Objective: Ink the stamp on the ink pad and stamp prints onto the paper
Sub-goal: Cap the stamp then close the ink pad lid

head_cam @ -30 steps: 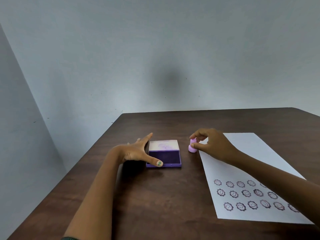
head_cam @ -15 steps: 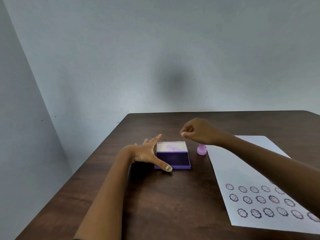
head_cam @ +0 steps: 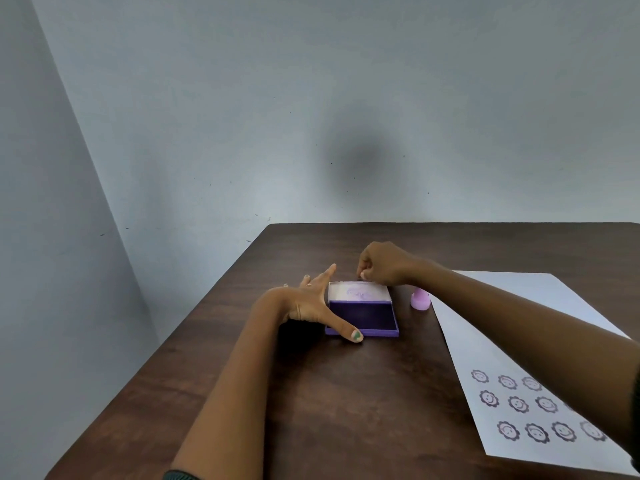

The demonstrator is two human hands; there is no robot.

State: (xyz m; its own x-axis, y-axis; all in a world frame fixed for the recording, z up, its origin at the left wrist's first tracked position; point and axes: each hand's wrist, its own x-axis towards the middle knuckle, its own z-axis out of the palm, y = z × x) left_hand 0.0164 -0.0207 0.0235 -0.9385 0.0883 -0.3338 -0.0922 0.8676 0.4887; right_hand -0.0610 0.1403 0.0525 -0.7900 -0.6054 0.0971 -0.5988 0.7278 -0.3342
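A purple ink pad lies open on the dark wooden table, its white lid tipped back at the far side. My left hand rests flat against the pad's left side with fingers spread and the thumb at the front left corner. My right hand pinches the far edge of the lid. The small pink stamp stands on its own just right of the pad, at the paper's left edge. The white paper lies to the right, my right forearm crossing it.
Several rows of round purple prints fill the near end of the paper. The table's left edge runs diagonally close to my left arm. A grey wall rises behind the table's far edge.
My right hand let go of the stamp, left it standing by the paper, moved left and came down onto the lid's far edge. My left hand stayed against the pad.
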